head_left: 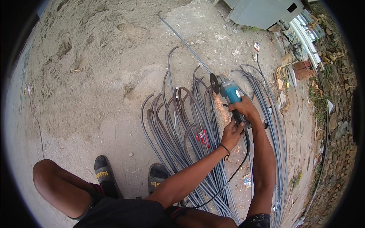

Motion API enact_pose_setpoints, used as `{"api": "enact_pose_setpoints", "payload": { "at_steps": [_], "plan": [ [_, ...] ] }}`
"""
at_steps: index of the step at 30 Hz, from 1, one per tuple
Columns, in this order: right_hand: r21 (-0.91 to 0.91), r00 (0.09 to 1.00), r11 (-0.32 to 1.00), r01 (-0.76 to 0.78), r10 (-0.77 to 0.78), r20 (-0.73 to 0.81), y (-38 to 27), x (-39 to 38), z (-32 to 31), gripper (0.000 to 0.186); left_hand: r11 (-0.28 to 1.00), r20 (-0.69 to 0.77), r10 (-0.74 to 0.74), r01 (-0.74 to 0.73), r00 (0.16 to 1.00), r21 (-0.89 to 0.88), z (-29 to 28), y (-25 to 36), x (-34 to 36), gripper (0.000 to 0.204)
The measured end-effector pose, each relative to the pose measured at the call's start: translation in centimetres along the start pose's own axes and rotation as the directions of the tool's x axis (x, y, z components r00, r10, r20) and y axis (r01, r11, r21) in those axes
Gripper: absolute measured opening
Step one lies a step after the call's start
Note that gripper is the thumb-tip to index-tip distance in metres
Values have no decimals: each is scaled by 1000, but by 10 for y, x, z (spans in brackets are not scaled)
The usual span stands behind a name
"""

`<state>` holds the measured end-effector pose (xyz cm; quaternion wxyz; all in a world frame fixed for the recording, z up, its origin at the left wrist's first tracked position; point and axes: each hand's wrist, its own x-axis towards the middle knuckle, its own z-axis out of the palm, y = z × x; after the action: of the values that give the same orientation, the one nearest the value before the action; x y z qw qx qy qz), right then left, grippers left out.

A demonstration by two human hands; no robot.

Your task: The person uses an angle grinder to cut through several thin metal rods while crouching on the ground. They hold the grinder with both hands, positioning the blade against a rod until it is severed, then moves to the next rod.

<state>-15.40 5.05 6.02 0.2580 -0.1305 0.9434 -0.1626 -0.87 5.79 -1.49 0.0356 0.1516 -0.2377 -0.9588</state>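
Note:
A teal and grey angle grinder (pixel 231 92) is in both my hands, over a pile of bent steel rods. My right hand (pixel 246 108) wraps round the grinder's body. My left hand (pixel 232 133), with a dark band at the wrist, grips the black rear end. The dark cutting disc (pixel 215 83) faces left, and a long thin steel rod (pixel 186 45) runs from the far ground up to it. Orange sparks (pixel 220 110) show below the disc. Just where the disc meets metal is hard to make out. A black power cord (pixel 237 171) trails from the grinder toward my legs.
Bent rods (pixel 178 133) lie in a bundle before my feet, with more long rods (pixel 279 152) to the right. A red wrapper (pixel 202 137) lies among them. A grey metal box (pixel 262 13) stands far right, near white strips (pixel 306 38) and rubble. My sandalled foot (pixel 106 175) is at left.

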Motion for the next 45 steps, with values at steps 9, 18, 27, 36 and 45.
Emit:
{"api": "enact_pose_setpoints", "payload": {
  "at_steps": [9,18,27,36,45],
  "plan": [
    [20,1000,1000,20,-20,-16,-4,-4,0,48,1000,6,-11,11,1000,18,-2,-1,2,61],
    [-2,999,1000,22,-22,-41,-2,-4,0,50,1000,12,2,-2,1000,11,0,-2,1,61],
    [-6,1000,1000,3,-3,-18,0,-1,1,50,1000,6,-1,1,1000,14,0,-2,1,60],
    [19,1000,1000,12,-12,10,-7,-5,2,51,999,8,-17,17,1000,36,-5,0,2,60],
    [-53,998,998,14,-17,-57,7,7,6,53,1000,-8,-21,21,1000,14,1,3,0,61]
  ]
}}
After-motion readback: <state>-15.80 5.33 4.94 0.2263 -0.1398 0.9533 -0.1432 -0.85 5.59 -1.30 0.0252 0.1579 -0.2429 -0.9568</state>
